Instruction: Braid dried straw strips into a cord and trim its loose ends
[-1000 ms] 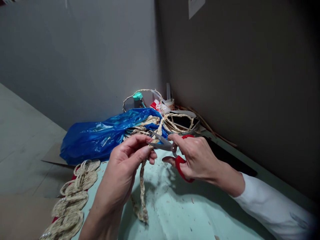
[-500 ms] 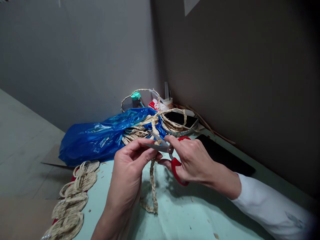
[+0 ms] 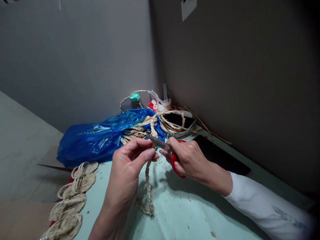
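While pinching the braid between thumb and fingertips, left hand raised above the table, fingers curled, grasp closed on the straw just under the blades. Braid hanging down from that pinch, lower end curled on the table below the left wrist; upper part running up and away past the fingertips toward a looped tangle beyond both hands.

Right hand just right of the left, nearly touching it, clenched through the red handles of the scissors. Blades pointing left toward the left thumb, tip meeting the braid right above the pinch; whether blades parted or closed, cannot tell. White sleeve trailing off toward the lower right.

Beyond the left hand, blue bag, crumpled, with straw spilling from its mouth near the scissor tip. Left of and below the left forearm, a row of flat coils, lying edge to edge at the table's rim. Beyond the right hand, a phone ringed by a loop of braid; right of that hand, a dark flat slab along the wall. Farther back in the corner, a green-capped bottle and small clutter, too small to make out. Straw scraps scattered over the table under both hands.
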`<state>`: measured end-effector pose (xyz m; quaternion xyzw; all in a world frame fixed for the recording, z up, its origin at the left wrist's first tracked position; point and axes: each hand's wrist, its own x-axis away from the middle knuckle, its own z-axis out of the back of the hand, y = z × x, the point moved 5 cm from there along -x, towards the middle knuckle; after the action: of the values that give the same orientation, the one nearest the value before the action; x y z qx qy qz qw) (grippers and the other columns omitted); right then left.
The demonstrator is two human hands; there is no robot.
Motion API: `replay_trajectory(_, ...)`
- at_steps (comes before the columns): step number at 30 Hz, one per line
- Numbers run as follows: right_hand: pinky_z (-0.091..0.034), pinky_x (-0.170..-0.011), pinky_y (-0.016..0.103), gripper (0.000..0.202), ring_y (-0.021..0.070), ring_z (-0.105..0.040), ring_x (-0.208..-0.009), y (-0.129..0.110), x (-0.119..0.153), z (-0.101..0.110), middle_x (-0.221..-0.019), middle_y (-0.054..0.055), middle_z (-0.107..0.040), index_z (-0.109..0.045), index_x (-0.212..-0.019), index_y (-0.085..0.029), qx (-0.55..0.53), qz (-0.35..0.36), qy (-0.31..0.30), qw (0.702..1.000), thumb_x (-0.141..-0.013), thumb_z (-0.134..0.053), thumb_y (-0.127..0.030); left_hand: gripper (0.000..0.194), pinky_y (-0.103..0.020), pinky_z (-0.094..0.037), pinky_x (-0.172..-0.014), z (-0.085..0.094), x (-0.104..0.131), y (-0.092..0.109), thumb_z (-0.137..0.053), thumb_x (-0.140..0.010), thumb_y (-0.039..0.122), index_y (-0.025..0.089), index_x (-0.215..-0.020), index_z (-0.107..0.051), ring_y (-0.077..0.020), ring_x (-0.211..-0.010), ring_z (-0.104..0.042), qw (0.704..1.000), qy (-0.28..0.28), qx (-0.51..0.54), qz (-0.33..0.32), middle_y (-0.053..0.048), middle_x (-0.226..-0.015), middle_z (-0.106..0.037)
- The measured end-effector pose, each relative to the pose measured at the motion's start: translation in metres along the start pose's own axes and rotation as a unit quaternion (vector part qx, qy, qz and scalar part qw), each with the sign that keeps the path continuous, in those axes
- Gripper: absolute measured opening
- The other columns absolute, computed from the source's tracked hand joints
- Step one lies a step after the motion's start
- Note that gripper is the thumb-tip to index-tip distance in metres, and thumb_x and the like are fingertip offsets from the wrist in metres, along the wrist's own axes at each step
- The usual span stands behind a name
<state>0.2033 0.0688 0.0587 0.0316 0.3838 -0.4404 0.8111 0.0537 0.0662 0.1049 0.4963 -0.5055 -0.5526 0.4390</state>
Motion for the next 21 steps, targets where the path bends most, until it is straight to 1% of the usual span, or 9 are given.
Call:
replay_trajectory(2, -0.027, -0.048, 0.025, 0.009, 0.0119, -0.043, -0.046, 0.003, -0.002, 0.002, -0.056, -0.002, -0.053, -0.046, -0.083, -0.019, -0.057, -0.028, 0.021, 0.998, -0.089, -0.046, -0.025, 0.009, -0.018, -0.044, -0.063, -0.001, -0.003, 0.000, -0.075, -0.075, 0.020, 0.019, -0.082, -0.070, -0.0083, -0.065, -0.058, 0.999, -0.026, -0.018, -0.005, 0.003, -0.076, -0.065)
replay_trajectory(4, -0.031, -0.049, 0.023, 0.014, 0.0105, -0.044, -0.045, 0.008, -0.003, 0.006, -0.056, -0.003, -0.054, -0.047, -0.085, -0.019, -0.137, -0.077, 0.051, 0.986, -0.091, -0.050, -0.031, 0.009, -0.018, -0.041, -0.060, -0.001, -0.005, -0.001, -0.072, -0.078, 0.023, 0.019, -0.086, -0.071, -0.0074, -0.065, -0.053, 0.998, -0.046, -0.044, -0.003, 0.002, -0.078, -0.063)
replay_trajectory(7, -0.039, -0.052, 0.022, 0.016, 0.0097, -0.050, -0.046, 0.018, -0.004, 0.010, -0.059, -0.003, -0.059, -0.048, -0.089, -0.020, -0.256, -0.164, 0.080, 0.949, -0.090, -0.056, -0.034, 0.013, -0.020, -0.039, -0.062, 0.001, -0.006, -0.003, -0.071, -0.079, 0.027, 0.020, -0.090, -0.072, -0.0097, -0.069, -0.052, 0.997, -0.041, -0.057, 0.010, 0.000, -0.081, -0.066)
replay_trajectory(10, -0.043, -0.050, 0.022, 0.021, 0.0098, -0.054, -0.045, 0.022, -0.003, 0.011, -0.064, -0.002, -0.065, -0.048, -0.094, -0.021, -0.343, -0.216, 0.098, 0.909, -0.090, -0.056, -0.039, 0.013, -0.023, -0.039, -0.064, 0.005, -0.007, -0.003, -0.072, -0.077, 0.029, 0.018, -0.085, -0.073, -0.0134, -0.071, -0.054, 0.996, -0.022, -0.085, -0.001, -0.002, -0.076, -0.068)
replay_trajectory(13, -0.044, -0.045, 0.022, 0.030, 0.0109, -0.058, -0.046, 0.021, -0.004, 0.013, -0.073, -0.001, -0.068, -0.047, -0.107, -0.023, -0.411, -0.236, 0.114, 0.873, -0.088, -0.060, -0.041, 0.013, -0.025, -0.037, -0.063, 0.007, -0.008, -0.002, -0.070, -0.079, 0.031, 0.018, -0.080, -0.073, -0.0149, -0.070, -0.053, 0.992, -0.021, -0.125, -0.019, -0.002, -0.071, -0.066)
replay_trajectory(15, -0.044, -0.041, 0.021, 0.042, 0.0133, -0.063, -0.052, 0.019, -0.006, 0.013, -0.080, 0.000, -0.070, -0.042, -0.120, -0.026, -0.461, -0.242, 0.115, 0.846, -0.086, -0.063, -0.040, 0.016, -0.025, -0.035, -0.062, 0.007, -0.008, -0.002, -0.066, -0.082, 0.032, 0.018, -0.075, -0.072, -0.0154, -0.070, -0.053, 0.990, -0.031, -0.136, -0.028, -0.002, -0.071, -0.065)
replay_trajectory(17, -0.044, -0.036, 0.020, 0.055, 0.0163, -0.067, -0.057, 0.020, -0.009, 0.012, -0.084, 0.001, -0.070, -0.037, -0.130, -0.030, -0.508, -0.251, 0.101, 0.818, -0.084, -0.065, -0.040, 0.019, -0.025, -0.034, -0.061, 0.006, -0.008, -0.002, -0.063, -0.084, 0.032, 0.018, -0.071, -0.070, -0.0158, -0.070, -0.051, 0.989, -0.045, -0.140, -0.035, -0.002, -0.069, -0.061)
replay_trajectory(19, -0.044, -0.032, 0.020, 0.054, 0.0189, -0.069, -0.061, 0.023, -0.010, 0.009, -0.085, 0.002, -0.070, -0.040, -0.129, -0.029, -0.546, -0.263, 0.081, 0.792, -0.084, -0.065, -0.042, 0.021, -0.025, -0.034, -0.060, 0.004, -0.008, -0.002, -0.061, -0.085, 0.031, 0.018, -0.071, -0.069, -0.0154, -0.067, -0.048, 0.987, -0.062, -0.143, -0.037, -0.002, -0.065, -0.056)
replay_trajectory(21, -0.044, -0.031, 0.019, 0.040, 0.0207, -0.071, -0.065, 0.028, -0.011, 0.005, -0.085, 0.003, -0.070, -0.050, -0.113, -0.025, -0.570, -0.273, 0.075, 0.772, -0.082, -0.067, -0.043, 0.021, -0.025, -0.032, -0.057, 0.003, -0.007, -0.002, -0.060, -0.085, 0.032, 0.018, -0.073, -0.069, -0.0140, -0.062, -0.042, 0.985, -0.076, -0.153, -0.032, -0.001, -0.063, -0.052)
